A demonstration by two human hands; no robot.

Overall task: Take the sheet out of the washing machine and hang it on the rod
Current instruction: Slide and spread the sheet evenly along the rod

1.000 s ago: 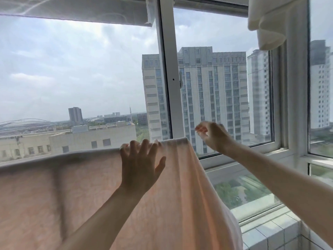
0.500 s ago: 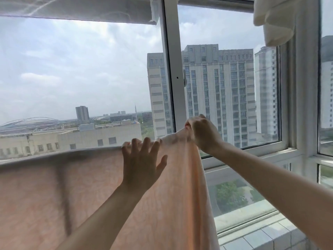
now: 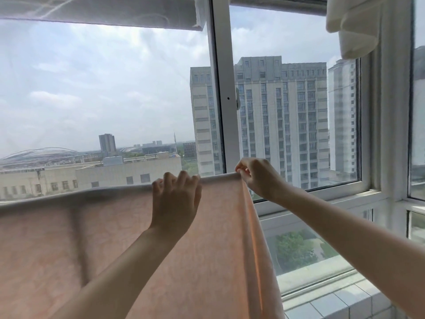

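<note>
A pale pink sheet (image 3: 96,240) hangs draped over a horizontal rod that it hides, filling the lower left of the view in front of the window. My left hand (image 3: 176,201) lies against the sheet's top fold, fingers curled over the edge. My right hand (image 3: 257,176) pinches the sheet's top right corner between thumb and fingers at the rod's height. The sheet's right edge falls in folds below that corner. The washing machine is out of view.
A white window frame (image 3: 222,88) stands directly behind the sheet. A cream cloth (image 3: 351,26) hangs at the top right, and a sheer white fabric (image 3: 103,10) spans the top left. A tiled sill (image 3: 340,302) runs along the lower right.
My right hand came in from the right, took the sheet's top right corner and pulled it rightward along the rod. My left fingers curled over the top edge.
</note>
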